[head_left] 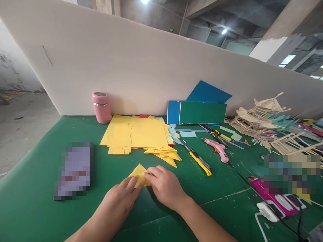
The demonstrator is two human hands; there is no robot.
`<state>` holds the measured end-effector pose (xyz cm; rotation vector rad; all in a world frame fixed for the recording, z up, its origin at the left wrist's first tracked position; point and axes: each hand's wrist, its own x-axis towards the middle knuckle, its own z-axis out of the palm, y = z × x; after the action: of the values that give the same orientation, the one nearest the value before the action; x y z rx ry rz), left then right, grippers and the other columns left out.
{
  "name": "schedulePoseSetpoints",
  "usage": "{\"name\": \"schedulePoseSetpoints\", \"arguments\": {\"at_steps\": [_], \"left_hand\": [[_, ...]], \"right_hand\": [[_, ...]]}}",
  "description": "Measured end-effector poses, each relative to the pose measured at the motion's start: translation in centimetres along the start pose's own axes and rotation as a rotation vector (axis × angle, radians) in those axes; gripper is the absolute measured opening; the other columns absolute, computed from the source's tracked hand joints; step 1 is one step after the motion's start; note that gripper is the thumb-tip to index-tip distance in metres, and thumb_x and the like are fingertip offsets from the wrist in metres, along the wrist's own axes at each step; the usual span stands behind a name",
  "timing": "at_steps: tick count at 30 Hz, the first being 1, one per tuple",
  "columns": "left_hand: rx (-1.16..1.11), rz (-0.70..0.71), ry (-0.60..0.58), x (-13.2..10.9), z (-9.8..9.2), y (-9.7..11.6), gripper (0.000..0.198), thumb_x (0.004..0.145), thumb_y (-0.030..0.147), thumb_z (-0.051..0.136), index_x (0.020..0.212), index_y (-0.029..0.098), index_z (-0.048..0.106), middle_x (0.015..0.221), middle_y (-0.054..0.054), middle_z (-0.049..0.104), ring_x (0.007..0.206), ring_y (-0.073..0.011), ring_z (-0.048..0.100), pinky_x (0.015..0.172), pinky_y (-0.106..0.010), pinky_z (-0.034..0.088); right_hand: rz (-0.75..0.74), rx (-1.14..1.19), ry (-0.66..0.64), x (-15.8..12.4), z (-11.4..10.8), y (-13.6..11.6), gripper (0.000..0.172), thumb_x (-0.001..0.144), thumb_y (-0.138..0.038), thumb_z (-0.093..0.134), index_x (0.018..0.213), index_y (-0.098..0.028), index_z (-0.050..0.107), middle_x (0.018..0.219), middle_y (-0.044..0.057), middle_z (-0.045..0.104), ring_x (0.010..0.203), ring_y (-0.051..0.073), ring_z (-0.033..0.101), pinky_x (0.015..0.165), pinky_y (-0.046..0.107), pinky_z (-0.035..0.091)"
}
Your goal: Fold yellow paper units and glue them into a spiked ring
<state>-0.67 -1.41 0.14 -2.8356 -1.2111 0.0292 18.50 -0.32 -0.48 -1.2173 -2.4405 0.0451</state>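
A small piece of yellow paper (138,170), folded to a point at its far end, lies on the green table between my hands. My left hand (119,201) presses on its left side, fingers together and thumb along the near edge. My right hand (166,185) is curled, with thumb and forefinger gripping the paper's right side; the fingertips partly cover it. Just beyond are several folded yellow paper pieces (165,153) in a loose pile. Behind them sits a stack of yellow sheets (148,131).
Right of the stack lie a yellow utility knife (200,163), a pink glue gun (218,150) with its cord, and a magenta power strip (275,198). Stick models (254,117) stand at far right. A pink flask (102,108) is at back left, a blurred flat object (75,169) nearer. A white partition (141,67) rises behind.
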Motion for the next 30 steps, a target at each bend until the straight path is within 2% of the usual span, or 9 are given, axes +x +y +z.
{"name": "schedulePoseSetpoints", "arguments": {"at_steps": [3,7,9,13,15,19,24,27,30], "left_hand": [[0.022,-0.016,-0.004,0.0,-0.2,0.1,0.063,0.070,-0.004,0.040,0.128,0.018,0.053,0.110,-0.011,0.066,0.090,-0.0239,0.066,0.069,-0.030,0.056],[0.015,-0.058,0.043,-0.2,0.4,0.2,0.066,0.069,-0.005,0.042,0.129,0.021,0.051,0.118,-0.011,0.062,0.090,-0.0234,0.065,0.069,-0.031,0.056],[0.005,-0.052,0.058,-0.2,0.5,0.0,0.063,0.070,-0.003,0.045,0.128,0.020,0.053,0.116,-0.011,0.064,0.091,-0.0248,0.065,0.070,-0.033,0.056],[-0.096,0.021,0.217,-0.1,0.4,-0.9,0.037,0.082,0.007,0.048,0.113,0.021,0.062,0.107,-0.008,0.067,0.098,-0.0244,0.063,0.083,-0.035,0.054],[-0.166,0.029,0.292,0.1,0.3,-1.3,0.024,0.090,0.016,0.045,0.103,0.021,0.064,0.100,-0.006,0.068,0.093,-0.0212,0.065,0.081,-0.031,0.055],[-0.215,0.063,0.379,0.5,0.3,-1.6,0.034,0.098,0.028,0.034,0.087,0.022,0.065,0.086,-0.002,0.068,0.075,-0.0166,0.065,0.067,-0.026,0.055],[-0.022,0.221,0.598,1.0,0.4,-1.0,0.041,0.100,0.020,0.023,0.094,0.017,0.064,0.084,-0.005,0.070,0.072,-0.0162,0.066,0.064,-0.025,0.054],[0.069,0.238,0.593,1.3,0.3,-0.5,0.045,0.099,0.014,0.020,0.090,0.017,0.064,0.080,-0.005,0.069,0.067,-0.0156,0.065,0.058,-0.024,0.054],[0.157,0.221,0.588,1.5,0.4,0.0,0.048,0.098,0.013,0.019,0.085,0.019,0.064,0.075,-0.005,0.067,0.063,-0.0158,0.064,0.053,-0.023,0.053]], "right_hand": [[-0.023,0.006,-0.020,0.2,-0.1,-0.1,0.036,0.088,-0.006,0.039,0.112,-0.018,0.062,0.098,0.008,0.064,0.077,0.020,0.050,0.062,0.031,0.042],[0.016,0.025,-0.047,0.2,-0.4,-0.6,0.036,0.086,-0.006,0.040,0.110,-0.016,0.063,0.099,0.009,0.063,0.078,0.021,0.049,0.064,0.033,0.043],[0.017,0.052,-0.049,0.1,-0.6,-0.9,0.034,0.086,-0.008,0.041,0.110,-0.016,0.062,0.100,0.009,0.063,0.082,0.022,0.049,0.068,0.034,0.044],[0.011,0.096,-0.055,-0.1,-0.7,-1.1,0.025,0.090,-0.015,0.047,0.111,-0.016,0.060,0.101,0.008,0.062,0.087,0.023,0.052,0.073,0.035,0.046],[0.004,0.078,-0.059,-0.3,-0.6,-1.0,0.021,0.091,-0.018,0.051,0.110,-0.016,0.059,0.099,0.007,0.063,0.086,0.022,0.053,0.072,0.034,0.046],[-0.034,0.037,-0.051,-0.8,-0.3,-0.7,0.020,0.091,-0.021,0.054,0.110,-0.014,0.059,0.095,0.006,0.063,0.082,0.021,0.053,0.068,0.033,0.045],[-0.044,0.030,0.004,-1.2,-0.4,-0.3,0.020,0.093,-0.020,0.047,0.107,-0.014,0.061,0.091,0.006,0.063,0.078,0.020,0.052,0.065,0.032,0.044],[-0.051,0.058,0.000,-1.2,-0.6,0.2,0.020,0.093,-0.021,0.046,0.104,-0.015,0.063,0.089,0.006,0.063,0.078,0.020,0.052,0.067,0.031,0.044],[-0.086,0.114,-0.005,-1.1,-1.0,0.8,0.024,0.092,-0.032,0.051,0.105,-0.016,0.064,0.091,0.006,0.065,0.080,0.020,0.054,0.069,0.031,0.046]]}}
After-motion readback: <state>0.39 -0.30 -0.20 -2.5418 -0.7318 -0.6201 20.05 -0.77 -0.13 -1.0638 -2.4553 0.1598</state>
